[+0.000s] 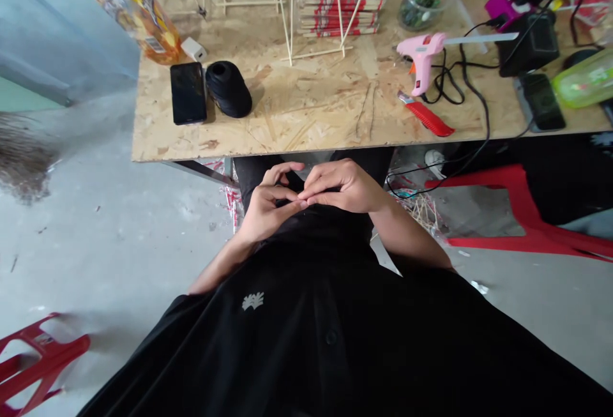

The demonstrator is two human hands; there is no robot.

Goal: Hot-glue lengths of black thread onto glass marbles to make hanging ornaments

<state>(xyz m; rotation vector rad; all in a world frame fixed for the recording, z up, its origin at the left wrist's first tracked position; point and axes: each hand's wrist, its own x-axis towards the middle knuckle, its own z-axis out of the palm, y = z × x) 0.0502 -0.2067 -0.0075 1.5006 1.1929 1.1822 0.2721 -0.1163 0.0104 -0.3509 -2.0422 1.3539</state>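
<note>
My left hand (272,205) and my right hand (342,186) meet above my lap, just short of the table's front edge. Thumb and index finger are pinched together on each, and the fingertips of the two hands touch. Whatever lies between them, if anything, is too small or hidden to make out. On the table (297,129) beyond them lie two thin dark strands (366,110). A red utility knife (428,117) rests to the right, below a pink glue gun (421,59) with a clear glue stick in its back.
At the back, a frame of thin sticks (290,15) stands before red-wrapped chopstick packs (335,11). Leftward are a phone (188,92), a black rounded object (228,89) and a large bottle (138,15). Cables hang off the right side near a red stool (517,212).
</note>
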